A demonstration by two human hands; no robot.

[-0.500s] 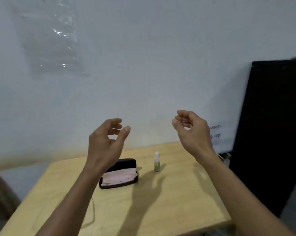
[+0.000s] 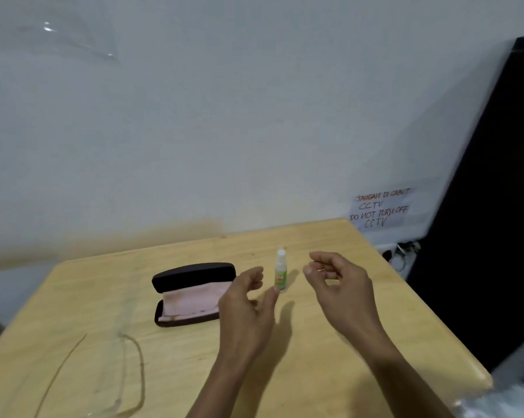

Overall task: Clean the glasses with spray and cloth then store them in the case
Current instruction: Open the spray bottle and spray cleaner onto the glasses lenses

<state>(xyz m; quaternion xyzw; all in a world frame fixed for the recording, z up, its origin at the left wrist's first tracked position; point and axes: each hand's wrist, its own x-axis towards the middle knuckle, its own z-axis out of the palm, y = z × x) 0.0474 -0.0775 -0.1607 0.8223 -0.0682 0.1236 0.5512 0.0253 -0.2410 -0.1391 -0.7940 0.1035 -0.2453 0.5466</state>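
Observation:
A small green spray bottle [image 2: 280, 274] with a white cap stands upright mid-table. My left hand [image 2: 246, 306] hovers just left of it, fingers apart and empty, thumb tip close to the bottle's base. My right hand [image 2: 337, 285] is to the bottle's right, fingers loosely curled and apart, holding nothing. A dark glasses case [image 2: 191, 274] lies open further left, with a pink cloth [image 2: 191, 301] resting in it. The thin-framed glasses [image 2: 116, 372] lie on the table at the near left, arms unfolded.
The light wooden table [image 2: 330, 357] stands against a white wall. A handwritten CCTV note [image 2: 381, 210] is taped to the wall at right, above cables and plugs [image 2: 401, 251]. A tall black panel [image 2: 490, 221] stands beside the table's right edge.
Both hands have dropped from in front of the wall to just above the table, flanking the spray bottle. The view has tilted down, bringing the glasses into sight.

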